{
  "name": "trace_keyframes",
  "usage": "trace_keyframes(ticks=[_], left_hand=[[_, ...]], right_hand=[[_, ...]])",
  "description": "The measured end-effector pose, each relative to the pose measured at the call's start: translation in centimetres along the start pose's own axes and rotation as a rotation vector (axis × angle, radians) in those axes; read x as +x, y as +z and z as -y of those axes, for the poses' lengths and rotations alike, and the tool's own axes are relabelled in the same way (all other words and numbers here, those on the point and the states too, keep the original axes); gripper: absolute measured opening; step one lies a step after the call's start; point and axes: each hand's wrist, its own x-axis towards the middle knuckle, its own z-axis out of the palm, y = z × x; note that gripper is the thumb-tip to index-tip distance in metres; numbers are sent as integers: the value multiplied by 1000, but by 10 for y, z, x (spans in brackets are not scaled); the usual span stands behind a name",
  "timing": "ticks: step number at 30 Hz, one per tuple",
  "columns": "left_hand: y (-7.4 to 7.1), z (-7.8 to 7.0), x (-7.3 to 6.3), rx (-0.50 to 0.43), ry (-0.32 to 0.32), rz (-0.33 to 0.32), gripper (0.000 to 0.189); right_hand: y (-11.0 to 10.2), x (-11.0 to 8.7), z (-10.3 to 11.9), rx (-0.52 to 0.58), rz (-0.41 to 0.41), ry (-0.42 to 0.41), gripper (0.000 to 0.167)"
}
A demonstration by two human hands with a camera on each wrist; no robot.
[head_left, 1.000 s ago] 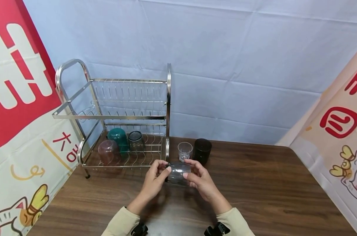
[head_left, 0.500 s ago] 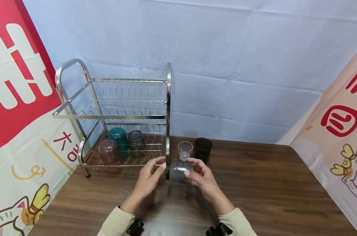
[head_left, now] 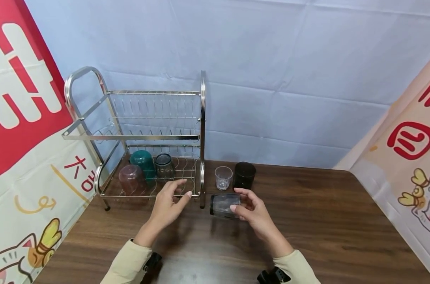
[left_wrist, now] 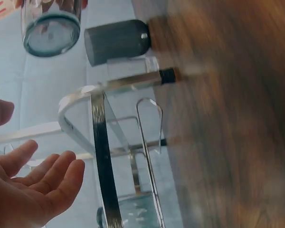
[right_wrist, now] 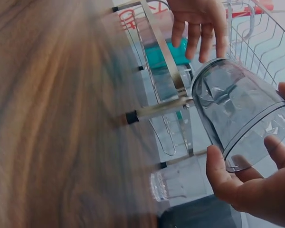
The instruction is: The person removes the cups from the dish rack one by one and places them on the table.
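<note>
My right hand (head_left: 253, 211) holds a smoky grey glass (head_left: 222, 205) on its side above the table, pinching it near the rim between thumb and fingers. The glass's thick base points left, as the right wrist view shows of the same glass (right_wrist: 237, 102). My left hand (head_left: 167, 203) is apart from the glass, empty, with fingers spread, in front of the rack's lower shelf. In the left wrist view, that left hand (left_wrist: 38, 185) has loosely bent fingers. On the lower shelf of the metal dish rack (head_left: 147, 137) stand a pink cup (head_left: 131, 179), a teal cup (head_left: 144, 163) and an upside-down grey glass (head_left: 164, 166).
Right of the rack, a small clear glass (head_left: 223, 177) and a dark cup (head_left: 244, 175) stand on the wooden table (head_left: 325, 221). A pale cloth (head_left: 289, 79) hangs behind. The rack's right leg (head_left: 202, 185) stands between the two hands.
My left hand has let go of the grey glass and moved left toward the rack. My right hand keeps the glass and has shifted slightly right.
</note>
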Motion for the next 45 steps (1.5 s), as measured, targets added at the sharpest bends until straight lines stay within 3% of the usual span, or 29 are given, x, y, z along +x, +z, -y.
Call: trace_keyframes(ticks=[7,18,25,32,45], left_hand=[[-9,5,9,175,48,-16,41],[-23,7,24,289,-43,-3,48],[-31,7,34,373,-36,1,48],[-37,9,42,417,-126,69,52],[-40,16,60,433,-193,98,51]], right_hand=[[-13,2,2,-83,0,-20,51],[-34,5,8,-216,-18,-36,53],[-50,8,9,-311,-56,-56,55],[-65,14,13,-447,-55,-75,57],[-81,27,11,-654,-56,-95,56]])
